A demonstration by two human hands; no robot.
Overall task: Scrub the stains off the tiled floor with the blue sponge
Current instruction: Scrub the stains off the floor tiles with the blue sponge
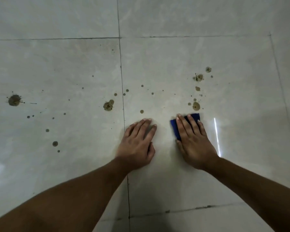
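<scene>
A: How does the floor (157, 61) look now?

B: It is pale, glossy tile with thin dark joints. The patch just around the hands looks clean, but from about 9 o'clock to 1 o'clock there are many brown stains. I judge that most of the work is left.

A: Which ones are biggest?

B: The large blot (14, 100) far out at 9 o'clock, then the double spot (108, 105) at 11 o'clock, near the joint. At 1 o'clock there is a cluster (198, 77); its nearest spot (196, 106) is just above the sponge. Small specks lie between them.

A: And the hands?

B: The left hand (137, 143) lies flat and spread on the tile, holding nothing. The right hand (193, 139) presses flat on the sponge (176, 128), fingers stretched over it. The blue sponge lies on the floor under this palm.
</scene>
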